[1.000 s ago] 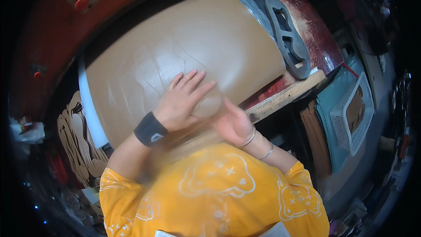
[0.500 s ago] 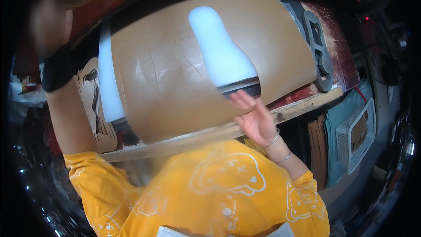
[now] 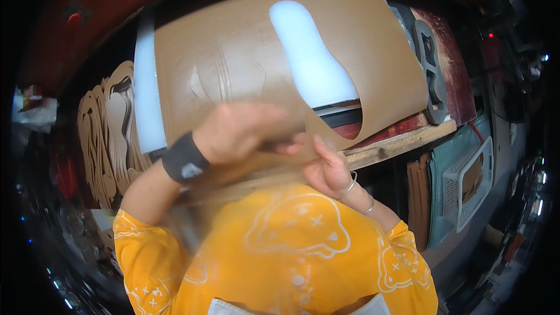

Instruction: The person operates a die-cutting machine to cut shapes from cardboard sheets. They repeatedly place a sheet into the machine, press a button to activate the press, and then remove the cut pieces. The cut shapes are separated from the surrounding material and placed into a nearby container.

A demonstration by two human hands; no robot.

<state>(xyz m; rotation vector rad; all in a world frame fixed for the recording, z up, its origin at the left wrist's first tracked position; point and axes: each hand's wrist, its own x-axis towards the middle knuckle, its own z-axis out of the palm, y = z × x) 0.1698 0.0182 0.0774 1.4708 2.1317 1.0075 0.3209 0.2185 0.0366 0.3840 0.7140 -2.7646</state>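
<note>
Dim workshop clutter rings your wooden bench [image 3: 402, 143]. Your left hand [image 3: 245, 131] has its grip closed on the lower edge of the brown leather sheet [image 3: 233, 64], your right hand [image 3: 326, 169] pinching beside it. A sole-shaped cutout [image 3: 309, 58] gapes above. Right, a white basket [image 3: 466, 184] holds something brown.

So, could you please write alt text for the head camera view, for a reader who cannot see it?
Two bare hands, left hand wearing a black wristband and right hand wearing bangles, hold the near edge of a large brown sheet with a sole-shaped cutout. It lies on a white board beside stacked brown cut pieces.
</note>
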